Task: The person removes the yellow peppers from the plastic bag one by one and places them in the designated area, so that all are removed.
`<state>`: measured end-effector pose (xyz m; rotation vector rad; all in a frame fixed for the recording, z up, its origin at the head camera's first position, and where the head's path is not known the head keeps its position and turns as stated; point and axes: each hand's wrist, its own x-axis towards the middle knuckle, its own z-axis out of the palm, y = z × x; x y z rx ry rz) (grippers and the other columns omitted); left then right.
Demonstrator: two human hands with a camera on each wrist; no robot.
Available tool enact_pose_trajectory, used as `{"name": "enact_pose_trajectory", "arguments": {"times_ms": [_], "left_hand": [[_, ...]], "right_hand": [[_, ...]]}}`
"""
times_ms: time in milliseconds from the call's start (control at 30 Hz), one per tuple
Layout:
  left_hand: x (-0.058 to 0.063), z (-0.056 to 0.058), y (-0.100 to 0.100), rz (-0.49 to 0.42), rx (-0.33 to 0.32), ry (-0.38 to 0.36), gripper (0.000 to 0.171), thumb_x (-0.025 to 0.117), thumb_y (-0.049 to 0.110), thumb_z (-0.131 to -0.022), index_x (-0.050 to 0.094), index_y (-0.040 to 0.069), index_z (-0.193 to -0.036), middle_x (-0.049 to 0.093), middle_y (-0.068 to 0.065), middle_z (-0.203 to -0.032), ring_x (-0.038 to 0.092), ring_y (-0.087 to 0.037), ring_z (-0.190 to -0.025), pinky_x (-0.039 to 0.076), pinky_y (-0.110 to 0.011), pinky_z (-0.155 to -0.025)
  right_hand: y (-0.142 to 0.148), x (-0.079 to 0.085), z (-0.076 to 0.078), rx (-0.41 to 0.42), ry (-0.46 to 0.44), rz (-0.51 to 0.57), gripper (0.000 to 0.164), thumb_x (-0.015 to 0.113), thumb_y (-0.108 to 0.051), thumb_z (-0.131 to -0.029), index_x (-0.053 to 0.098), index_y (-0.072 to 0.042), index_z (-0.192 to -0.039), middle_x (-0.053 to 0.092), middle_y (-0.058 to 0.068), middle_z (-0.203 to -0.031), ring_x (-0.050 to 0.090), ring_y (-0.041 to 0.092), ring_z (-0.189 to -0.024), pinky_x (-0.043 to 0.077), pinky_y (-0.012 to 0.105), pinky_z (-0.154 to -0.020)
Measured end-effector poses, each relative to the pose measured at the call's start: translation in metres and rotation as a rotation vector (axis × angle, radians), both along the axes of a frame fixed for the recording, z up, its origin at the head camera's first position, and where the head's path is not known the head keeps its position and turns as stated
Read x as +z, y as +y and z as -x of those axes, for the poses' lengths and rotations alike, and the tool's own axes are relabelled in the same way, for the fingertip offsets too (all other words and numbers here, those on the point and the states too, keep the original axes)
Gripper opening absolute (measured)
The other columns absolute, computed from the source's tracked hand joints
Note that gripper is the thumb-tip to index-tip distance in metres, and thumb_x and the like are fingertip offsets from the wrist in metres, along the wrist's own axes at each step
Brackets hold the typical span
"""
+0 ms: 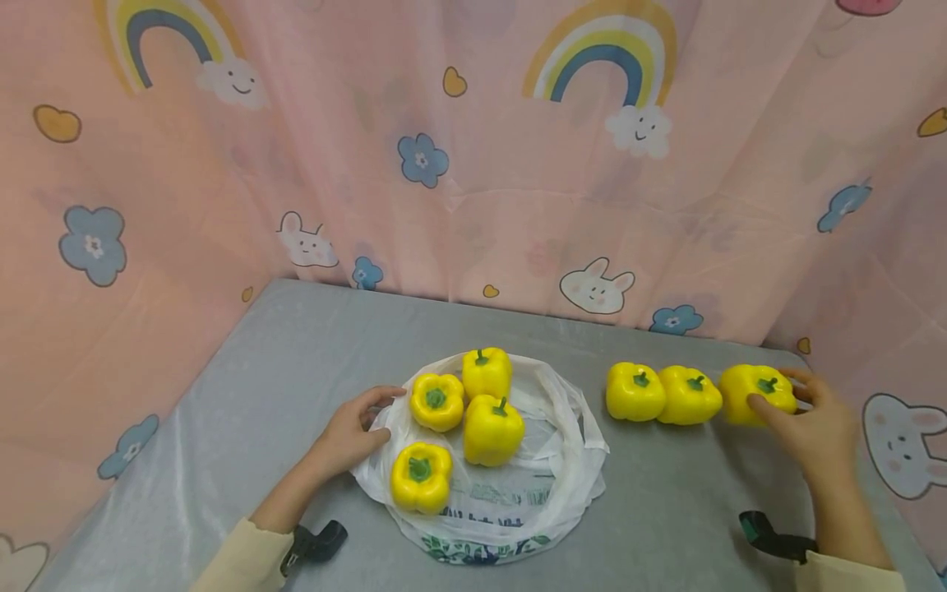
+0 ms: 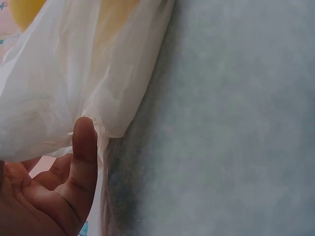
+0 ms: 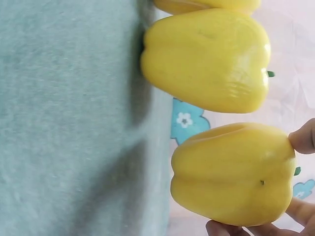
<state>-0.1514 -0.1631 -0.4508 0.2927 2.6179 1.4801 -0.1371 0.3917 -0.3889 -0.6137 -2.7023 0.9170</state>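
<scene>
A white plastic bag (image 1: 565, 460) lies spread open on the table, its rim rolled into a ring. Several yellow bell peppers (image 1: 493, 431) stand inside, toward its left side. My left hand (image 1: 353, 429) holds the bag's left rim, thumb and fingers at the plastic; the left wrist view shows the thumb against the gathered film (image 2: 118, 88). At the right, my right hand (image 1: 817, 423) grips a yellow bell pepper (image 3: 231, 172) between thumb and fingers. That pepper hangs above the table, its shadow apart from it. Left of it sit two more peppers (image 1: 690, 395) side by side.
A grey cloth covers the table (image 1: 296, 345). Pink curtains (image 1: 488, 230) with rainbows, clouds and rabbits hang along its back and sides. Dark camera mounts (image 1: 773, 534) sit on both wrists.
</scene>
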Motion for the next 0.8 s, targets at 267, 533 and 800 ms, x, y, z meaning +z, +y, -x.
{"name": "enact_pose_trajectory", "arguments": {"times_ms": [267, 533, 800], "left_hand": [[0.001, 0.000, 0.001, 0.008, 0.019, -0.031, 0.053, 0.058, -0.002, -0.079, 0.058, 0.017, -0.129, 0.058, -0.017, -0.131, 0.060, -0.018, -0.080, 0.050, -0.028, -0.068], [0.002, 0.000, 0.002, 0.002, 0.015, -0.036, 0.053, 0.059, -0.001, -0.079, 0.058, 0.018, -0.129, 0.059, -0.016, -0.131, 0.060, -0.018, -0.080, 0.050, -0.029, -0.069], [-0.001, -0.001, 0.001, 0.006, 0.015, -0.033, 0.053, 0.059, -0.001, -0.079, 0.058, 0.018, -0.129, 0.059, -0.016, -0.129, 0.058, -0.018, -0.078, 0.050, -0.028, -0.067]], "right_hand": [[0.002, -0.011, 0.000, 0.023, -0.063, 0.003, 0.072, 0.057, -0.041, -0.092, 0.034, 0.003, -0.144, 0.035, 0.040, -0.141, 0.037, 0.057, -0.122, 0.039, 0.067, -0.091], [0.000, -0.016, 0.002, -0.002, -0.116, 0.011, 0.076, 0.056, -0.045, -0.091, 0.032, 0.002, -0.146, 0.034, 0.041, -0.141, 0.035, 0.058, -0.123, 0.037, 0.067, -0.093], [-0.003, -0.016, 0.001, 0.020, -0.117, -0.006, 0.078, 0.055, -0.048, -0.091, 0.031, 0.003, -0.146, 0.035, 0.042, -0.139, 0.036, 0.058, -0.121, 0.038, 0.067, -0.091]]}}
